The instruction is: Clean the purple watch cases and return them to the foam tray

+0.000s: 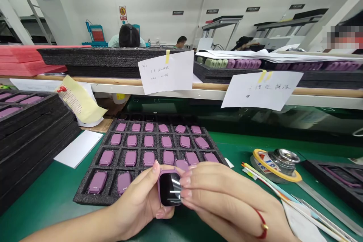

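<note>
Between my two hands is a purple smartwatch case [170,189] with a glossy black screen facing up toward me. My left hand [143,198] grips it from the left, thumb on the upper edge and fingers curled beneath. The fingertips of my right hand [224,193] lie along its right edge; part of that edge is hidden under them. Just behind the hands, a black foam tray [82,196] holds rows of purple watch cases [149,141], set in separate compartments. My hands cover part of its front row.
Stacked foam trays [31,147] rise at the left, beside white paper [79,148]. To the right lie a tape roll [259,162], a metal-topped jar [285,157], thin sticks [272,187] and another tray [334,176]. A shelf [210,93] with hanging notes crosses behind; people sit beyond.
</note>
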`<state>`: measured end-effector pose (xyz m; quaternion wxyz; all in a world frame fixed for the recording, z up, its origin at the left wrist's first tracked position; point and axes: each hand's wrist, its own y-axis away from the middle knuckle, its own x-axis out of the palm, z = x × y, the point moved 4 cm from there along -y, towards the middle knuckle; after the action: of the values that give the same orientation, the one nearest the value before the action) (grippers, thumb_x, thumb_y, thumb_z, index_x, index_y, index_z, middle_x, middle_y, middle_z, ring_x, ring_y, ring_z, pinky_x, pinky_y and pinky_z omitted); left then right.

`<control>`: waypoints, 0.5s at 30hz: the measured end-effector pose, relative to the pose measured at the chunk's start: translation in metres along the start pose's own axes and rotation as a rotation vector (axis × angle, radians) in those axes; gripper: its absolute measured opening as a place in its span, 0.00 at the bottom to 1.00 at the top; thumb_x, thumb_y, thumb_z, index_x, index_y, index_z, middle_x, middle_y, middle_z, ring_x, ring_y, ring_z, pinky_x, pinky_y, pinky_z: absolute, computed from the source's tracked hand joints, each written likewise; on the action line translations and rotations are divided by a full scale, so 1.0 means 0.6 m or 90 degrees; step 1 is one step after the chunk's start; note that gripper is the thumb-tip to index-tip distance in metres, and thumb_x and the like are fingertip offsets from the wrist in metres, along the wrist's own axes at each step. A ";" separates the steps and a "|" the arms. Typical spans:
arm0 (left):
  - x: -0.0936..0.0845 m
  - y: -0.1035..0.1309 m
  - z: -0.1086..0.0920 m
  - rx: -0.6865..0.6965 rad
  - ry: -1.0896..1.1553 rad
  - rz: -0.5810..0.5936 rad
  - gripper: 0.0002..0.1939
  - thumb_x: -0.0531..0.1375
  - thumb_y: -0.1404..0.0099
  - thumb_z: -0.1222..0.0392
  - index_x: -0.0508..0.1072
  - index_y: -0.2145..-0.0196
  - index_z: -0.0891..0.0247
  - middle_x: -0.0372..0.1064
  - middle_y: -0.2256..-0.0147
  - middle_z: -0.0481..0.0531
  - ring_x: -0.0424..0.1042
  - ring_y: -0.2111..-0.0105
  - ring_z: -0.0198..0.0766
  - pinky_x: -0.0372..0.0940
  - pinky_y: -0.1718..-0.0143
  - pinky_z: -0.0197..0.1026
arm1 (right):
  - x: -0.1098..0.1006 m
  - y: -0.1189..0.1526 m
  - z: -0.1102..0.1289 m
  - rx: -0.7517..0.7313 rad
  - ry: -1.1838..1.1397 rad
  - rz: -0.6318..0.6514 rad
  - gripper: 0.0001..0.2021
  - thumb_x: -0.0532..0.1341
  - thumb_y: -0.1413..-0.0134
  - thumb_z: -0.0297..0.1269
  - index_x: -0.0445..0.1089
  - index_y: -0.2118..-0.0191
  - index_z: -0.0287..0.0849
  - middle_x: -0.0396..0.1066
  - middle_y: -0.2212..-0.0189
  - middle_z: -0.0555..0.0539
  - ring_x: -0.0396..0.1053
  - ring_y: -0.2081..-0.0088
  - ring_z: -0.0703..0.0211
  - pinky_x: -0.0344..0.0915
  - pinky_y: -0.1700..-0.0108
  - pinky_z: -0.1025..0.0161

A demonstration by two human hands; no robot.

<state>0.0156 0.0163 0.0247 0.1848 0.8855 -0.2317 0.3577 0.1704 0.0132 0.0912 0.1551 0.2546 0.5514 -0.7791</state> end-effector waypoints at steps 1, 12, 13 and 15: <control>0.001 0.000 0.000 -0.002 0.002 -0.002 0.22 0.65 0.37 0.40 0.81 0.61 0.63 0.66 0.72 0.49 0.57 0.80 0.25 0.49 0.79 0.30 | 0.005 0.002 0.001 0.004 -0.022 0.003 0.09 0.62 0.36 0.27 0.77 0.54 0.44 0.82 0.61 0.48 0.80 0.57 0.60 0.74 0.46 0.67; 0.003 0.000 0.001 -0.007 0.003 -0.010 0.23 0.66 0.38 0.39 0.81 0.60 0.63 0.63 0.71 0.47 0.58 0.78 0.25 0.50 0.80 0.28 | 0.037 0.030 -0.007 -0.005 -0.073 0.028 0.21 0.60 0.36 0.28 0.69 0.40 0.51 0.82 0.57 0.50 0.80 0.57 0.56 0.76 0.47 0.61; 0.003 0.000 0.001 -0.008 0.000 -0.010 0.23 0.66 0.39 0.39 0.80 0.61 0.63 0.63 0.71 0.47 0.58 0.79 0.25 0.50 0.80 0.28 | 0.037 0.030 -0.007 -0.004 -0.073 0.029 0.22 0.60 0.37 0.28 0.68 0.39 0.52 0.82 0.57 0.50 0.80 0.58 0.55 0.76 0.47 0.61; 0.002 0.000 0.001 -0.005 -0.003 -0.019 0.24 0.66 0.40 0.39 0.80 0.61 0.64 0.63 0.71 0.47 0.58 0.78 0.25 0.50 0.80 0.28 | 0.035 0.027 -0.005 -0.009 -0.075 0.031 0.21 0.59 0.36 0.27 0.69 0.40 0.51 0.82 0.58 0.50 0.80 0.58 0.56 0.76 0.48 0.61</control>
<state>0.0167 0.0156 0.0253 0.1933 0.8890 -0.2200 0.3520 0.1621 0.0115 0.0659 0.2081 0.2209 0.5405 -0.7847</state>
